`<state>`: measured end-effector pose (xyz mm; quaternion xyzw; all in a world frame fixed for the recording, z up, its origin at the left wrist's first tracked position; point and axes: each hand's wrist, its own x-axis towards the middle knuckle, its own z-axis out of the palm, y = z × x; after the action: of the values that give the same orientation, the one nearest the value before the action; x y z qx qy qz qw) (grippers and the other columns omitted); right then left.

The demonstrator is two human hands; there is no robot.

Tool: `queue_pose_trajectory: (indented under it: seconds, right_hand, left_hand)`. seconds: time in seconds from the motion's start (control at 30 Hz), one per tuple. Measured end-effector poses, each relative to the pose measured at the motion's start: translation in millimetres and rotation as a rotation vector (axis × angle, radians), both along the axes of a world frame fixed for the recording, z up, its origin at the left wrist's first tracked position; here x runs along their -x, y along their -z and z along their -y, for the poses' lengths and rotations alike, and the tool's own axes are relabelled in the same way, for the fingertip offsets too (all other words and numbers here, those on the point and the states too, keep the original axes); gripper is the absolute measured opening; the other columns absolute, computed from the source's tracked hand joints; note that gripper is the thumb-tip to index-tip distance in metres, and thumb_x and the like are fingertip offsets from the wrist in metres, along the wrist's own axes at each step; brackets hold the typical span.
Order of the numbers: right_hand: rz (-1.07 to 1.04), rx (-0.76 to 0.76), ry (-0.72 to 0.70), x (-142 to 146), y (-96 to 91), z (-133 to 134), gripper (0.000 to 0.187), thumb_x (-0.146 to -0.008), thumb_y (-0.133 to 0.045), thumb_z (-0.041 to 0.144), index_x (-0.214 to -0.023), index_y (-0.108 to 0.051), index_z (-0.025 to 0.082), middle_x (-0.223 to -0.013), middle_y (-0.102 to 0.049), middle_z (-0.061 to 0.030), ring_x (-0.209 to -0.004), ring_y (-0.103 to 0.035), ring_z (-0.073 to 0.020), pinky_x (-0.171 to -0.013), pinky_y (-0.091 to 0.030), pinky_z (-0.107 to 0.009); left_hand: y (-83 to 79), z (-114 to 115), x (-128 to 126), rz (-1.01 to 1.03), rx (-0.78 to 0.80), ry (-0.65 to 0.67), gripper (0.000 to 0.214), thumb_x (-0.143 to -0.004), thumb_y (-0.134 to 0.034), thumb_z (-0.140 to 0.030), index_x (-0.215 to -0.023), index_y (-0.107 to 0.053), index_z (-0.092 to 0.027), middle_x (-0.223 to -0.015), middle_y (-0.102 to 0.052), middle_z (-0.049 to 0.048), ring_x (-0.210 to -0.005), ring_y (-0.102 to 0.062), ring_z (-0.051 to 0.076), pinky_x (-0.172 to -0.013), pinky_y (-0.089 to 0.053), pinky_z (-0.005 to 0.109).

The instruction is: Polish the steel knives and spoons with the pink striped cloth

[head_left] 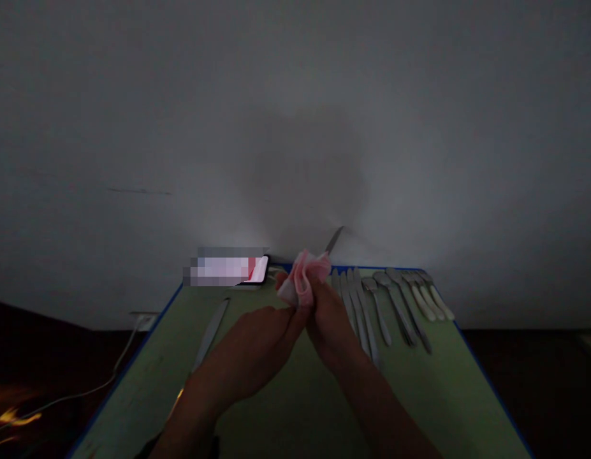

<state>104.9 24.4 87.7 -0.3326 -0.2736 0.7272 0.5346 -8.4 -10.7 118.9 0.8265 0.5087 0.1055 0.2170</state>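
My two hands meet over the middle of a green table [295, 408]. My right hand [329, 322] is closed round a crumpled pink cloth [305, 275], and the blade of a table knife [333, 240] sticks up out of the cloth toward the wall. My left hand [257, 347] is closed too, pinching the lower end of the same bundle; whether it grips the knife's handle or the cloth is hidden. A single knife [211, 331] lies on the table left of my left hand.
A row of several knives, spoons and forks [391, 303] lies on the table's far right. A phone [257, 271] with a lit screen rests at the far edge against the pale wall. A white cable [127, 344] hangs off the left side.
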Motion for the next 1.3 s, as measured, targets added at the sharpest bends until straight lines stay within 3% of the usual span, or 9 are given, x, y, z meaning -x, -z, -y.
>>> queue_pose_trajectory:
  seconds: [0.13, 0.3, 0.47, 0.67, 0.83, 0.97, 1.13, 1.3]
  right_hand:
    - [0.007, -0.019, -0.012, -3.2, -1.7, -2.4, 0.037, -0.081, -0.053, 0.046, -0.091, -0.068, 0.013, -0.078, -0.069, -0.0062, -0.08, -0.064, -0.0172, -0.079, -0.046, -0.029]
    - [0.016, -0.029, -0.009, 0.7, -8.3, 6.0, 0.038, -0.082, -0.051, 0.048, -0.09, -0.068, 0.014, -0.079, -0.069, -0.0064, -0.078, -0.063, -0.0161, -0.078, -0.046, -0.028]
    - [-0.011, -0.009, -0.003, 1.7, -3.4, 0.3, 0.039, -0.081, -0.052, 0.049, -0.09, -0.067, 0.014, -0.076, -0.069, -0.0054, -0.076, -0.064, -0.016, -0.078, -0.047, -0.029]
    - [-0.125, -0.062, 0.165, -31.1, -5.1, -26.7, 0.024, -0.081, -0.057, 0.04, -0.087, -0.066, 0.019, -0.081, -0.07, -0.0017, -0.079, -0.065, -0.0147, -0.085, -0.046, -0.032]
    - [-0.137, -0.108, 0.211, -62.1, -20.1, -35.4, 0.018, -0.082, -0.057, 0.036, -0.086, -0.064, 0.02, -0.079, -0.07, -0.0015, -0.078, -0.066, -0.0159, -0.086, -0.048, -0.036]
    - [-0.16, -0.086, 0.277, -71.2, -23.5, -41.3, 0.013, -0.08, -0.059, 0.033, -0.086, -0.062, 0.021, -0.077, -0.068, 0.0013, -0.077, -0.066, -0.0156, -0.082, -0.05, -0.037]
    - [-0.078, -0.076, 0.291, -49.7, -16.8, -31.0, 0.02, -0.082, -0.056, 0.038, -0.083, -0.063, 0.02, -0.077, -0.068, -0.0006, -0.078, -0.065, -0.0162, -0.079, -0.049, -0.034]
    - [0.106, -0.143, 0.015, -10.9, -10.8, 0.5, 0.036, -0.083, -0.051, 0.048, -0.081, -0.067, 0.016, -0.079, -0.07, -0.0058, -0.076, -0.063, -0.0165, -0.073, -0.047, -0.029]
  left_hand:
    - [-3.0, 1.0, -3.1, -0.132, -0.027, 0.039, 0.045, -0.096, -0.015, -0.032, -0.112, -0.054, -0.017, -0.087, -0.067, 0.0105, -0.075, -0.062, 0.021, -0.065, -0.045, 0.033]
    - [-7.4, 2.4, -3.4, -0.09, 0.038, 0.023, 0.05, -0.097, -0.011, -0.036, -0.105, -0.057, -0.016, -0.086, -0.068, 0.01, -0.071, -0.061, 0.02, -0.063, -0.045, 0.032]
    - [-5.7, 0.8, -0.4, -0.042, 0.093, -0.011, 0.051, -0.097, -0.012, -0.04, -0.101, -0.058, -0.017, -0.079, -0.067, 0.0056, -0.068, -0.06, 0.017, -0.062, -0.043, 0.029]
    - [-7.6, 0.8, -8.3, -0.019, 0.108, -0.085, 0.058, -0.096, -0.014, -0.047, -0.074, -0.058, -0.017, -0.065, -0.062, 0.0025, -0.059, -0.055, 0.015, -0.056, -0.038, 0.028]
    - [-5.3, -0.8, -15.2, -0.025, 0.078, -0.046, 0.058, -0.097, -0.014, -0.046, -0.073, -0.058, -0.017, -0.062, -0.061, 0.0021, -0.057, -0.056, 0.015, -0.055, -0.037, 0.028]
    - [-1.5, -1.5, -12.7, -0.034, 0.087, -0.032, 0.056, -0.096, -0.015, -0.048, -0.08, -0.06, -0.018, -0.07, -0.065, 0.0033, -0.066, -0.06, 0.018, -0.062, -0.04, 0.03]
    - [1.9, -0.4, -11.3, -0.055, 0.071, -0.005, 0.057, -0.097, -0.015, -0.047, -0.079, -0.062, -0.017, -0.068, -0.065, 0.0039, -0.062, -0.06, 0.017, -0.06, -0.041, 0.028]
    - [7.6, -5.3, -5.2, -0.018, 0.028, 0.049, 0.054, -0.098, -0.013, -0.039, -0.093, -0.061, -0.015, -0.074, -0.067, 0.0054, -0.063, -0.06, 0.016, -0.058, -0.041, 0.025]
